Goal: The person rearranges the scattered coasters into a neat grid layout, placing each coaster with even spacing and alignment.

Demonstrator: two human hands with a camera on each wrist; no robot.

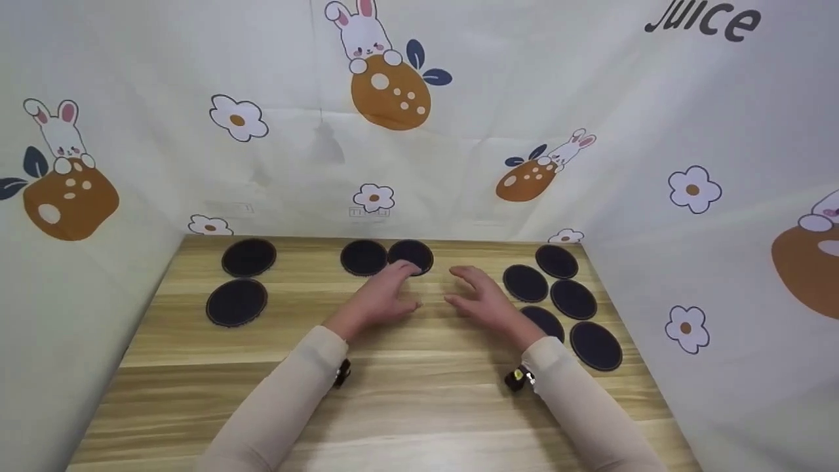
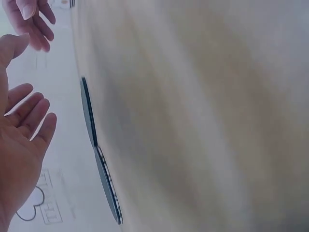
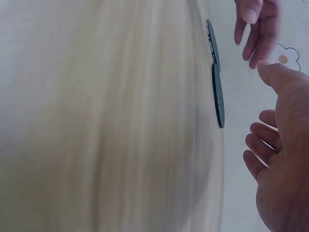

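Nine dark discs on the bench (image 1: 419, 406), three clusters. Left pair: upper disc (image 1: 249, 257), lower disc (image 1: 236, 302), near each other. Centre pair at the back edge: left disc (image 1: 364, 257) and right disc (image 1: 411, 253), side by side. Other five sit in a loose cluster on the right, e.g. corner disc (image 1: 556, 261) and front disc (image 1: 596, 345).

Left hand (image 1: 382, 296) is raised in front of the centre pair, fingers apart and loosely bent, palm bare and turned inward. From the head view it hides a bit of the right disc's near edge. Right hand (image 1: 486, 301) mirrors it across a gap, between the centre pair and the right cluster, fingers likewise loose and apart.

Right wrist and sleeve (image 1: 583, 406) cover part of the covered disc (image 1: 541, 320), so its full outline can't be seen. Left wrist camera (image 1: 342, 373) is mostly behind the other sleeve (image 1: 282, 400).

Wrist views: centre pair shows edge-on only, tops unreadable; bench grain is blurred; each near hand is cut off by the frame. Printed cloth (image 1: 288, 164) behind; "juice" lettering (image 1: 704, 19) clipped at the top.
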